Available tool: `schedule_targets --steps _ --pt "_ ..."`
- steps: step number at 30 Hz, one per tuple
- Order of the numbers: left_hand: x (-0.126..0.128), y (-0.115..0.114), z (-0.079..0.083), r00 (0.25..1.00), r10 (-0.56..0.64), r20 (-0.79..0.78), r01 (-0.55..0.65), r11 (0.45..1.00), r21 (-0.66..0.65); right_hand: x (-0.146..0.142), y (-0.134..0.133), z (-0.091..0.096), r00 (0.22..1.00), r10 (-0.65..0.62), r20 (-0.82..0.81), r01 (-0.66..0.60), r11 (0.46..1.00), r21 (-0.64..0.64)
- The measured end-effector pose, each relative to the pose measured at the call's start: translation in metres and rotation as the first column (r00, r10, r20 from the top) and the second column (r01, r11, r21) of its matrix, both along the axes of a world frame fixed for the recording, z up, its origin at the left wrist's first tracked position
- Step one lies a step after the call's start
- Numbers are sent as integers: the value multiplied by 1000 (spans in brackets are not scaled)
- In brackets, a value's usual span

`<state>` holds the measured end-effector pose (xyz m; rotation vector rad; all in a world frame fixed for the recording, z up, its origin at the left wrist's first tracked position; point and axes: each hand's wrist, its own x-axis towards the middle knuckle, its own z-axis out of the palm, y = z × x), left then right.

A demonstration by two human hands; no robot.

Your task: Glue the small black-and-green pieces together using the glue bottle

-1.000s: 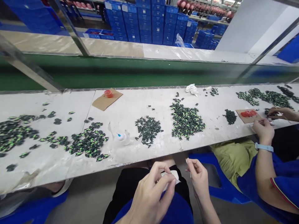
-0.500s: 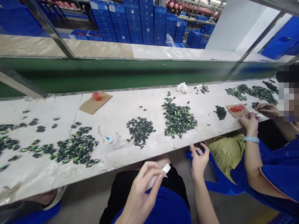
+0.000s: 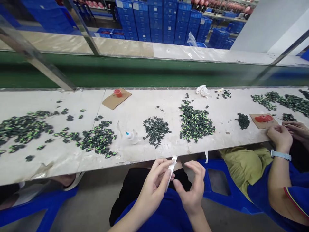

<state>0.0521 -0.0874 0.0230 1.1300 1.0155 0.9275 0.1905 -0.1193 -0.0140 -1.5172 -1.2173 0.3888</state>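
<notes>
Over my lap, my left hand (image 3: 156,180) pinches a roll of white tape (image 3: 172,169) between thumb and fingers, seen nearly edge-on. My right hand (image 3: 193,187) is close by on the right, thumb and fingers spread and holding nothing. A short whitish strip of tape (image 3: 206,157) hangs from the table's front edge. Beyond my hands, a pile of small black cylindrical pieces (image 3: 156,130) lies on the white table (image 3: 140,100). To its right is a larger pile of black and green parts (image 3: 195,122).
Left of centre lie a small bottle with a blue tip (image 3: 130,138) and more black-green parts (image 3: 98,138). A red cup (image 3: 117,93) sits on cardboard (image 3: 112,102). At right, a co-worker's hands (image 3: 281,137) work near red containers (image 3: 264,118). Crumpled white paper (image 3: 202,91) lies at the back.
My right hand has come back from the table edge to beside the tape roll. A strip now hangs where it was. The roll has been tilted more upright, and the view has shifted left.
</notes>
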Motion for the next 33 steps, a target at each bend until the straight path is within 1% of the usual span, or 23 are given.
schedule_targets --steps 1,2,3,5,7,9,11,13,15,17,18,20,21,22,24,25,26,29,31,33 --pt "-1 -1 0 1000 -1 -4 1 1000 3 -8 1 5 997 71 -20 -71 997 -35" --pt "-2 -2 1 1000 5 -18 -4 1000 18 -14 2 9 989 116 -86 -124 988 -89" --pt "-3 -3 1 999 21 -42 -19 999 43 -20 5 13 976 129 -174 -154 978 -140" --pt "-4 -7 -1 991 74 -110 -62 992 113 -28 9 18 934 97 -345 -180 960 -217" --pt "-5 -11 -3 979 111 -173 -79 980 184 -34 10 21 882 72 -466 -210 944 -252" --pt "-4 -15 -6 970 107 -218 -50 967 251 -36 8 24 833 67 -549 -261 922 -284" --pt "-2 -19 -7 957 102 -270 -4 941 339 -36 5 25 813 51 -581 -282 907 -314" --pt "-1 -20 -8 932 130 -339 35 897 440 -33 2 26 821 25 -570 -257 908 -330" --pt "-3 -18 -9 895 189 -403 69 835 545 -28 1 27 837 34 -547 -249 913 -323" --pt "-10 -11 -10 843 299 -447 75 758 648 -23 3 30 858 67 -509 -264 908 -325" --pt "-15 -6 -11 807 378 -453 58 713 699 -21 4 32 876 84 -475 -266 906 -330" --pt "-28 8 -13 714 561 -418 -33 624 781 -15 9 37 924 131 -360 -265 897 -354" --pt "-35 16 -15 666 647 -372 -103 573 813 -12 12 40 946 156 -284 -257 895 -365" --pt "-43 25 -18 624 713 -320 -193 538 821 -8 15 42 959 190 -208 -258 890 -375" --pt "-56 42 -25 544 797 -262 -368 507 779 -1 22 46 960 267 -82 -277 874 -400" --pt "-61 50 -30 526 802 -282 -428 536 728 2 26 49 954 297 -33 -284 868 -407" --pt "-64 58 -34 541 780 -314 -461 587 666 4 30 51 947 320 14 -288 868 -404" --pt "-67 77 -45 661 660 -356 -472 735 487 7 45 62 903 397 167 -328 885 -331" --pt "-65 86 -47 729 596 -336 -474 794 381 6 55 72 854 452 257 -384 882 -272" --pt "-62 90 -43 793 539 -285 -468 837 281 2 66 81 814 489 312 -434 870 -233"
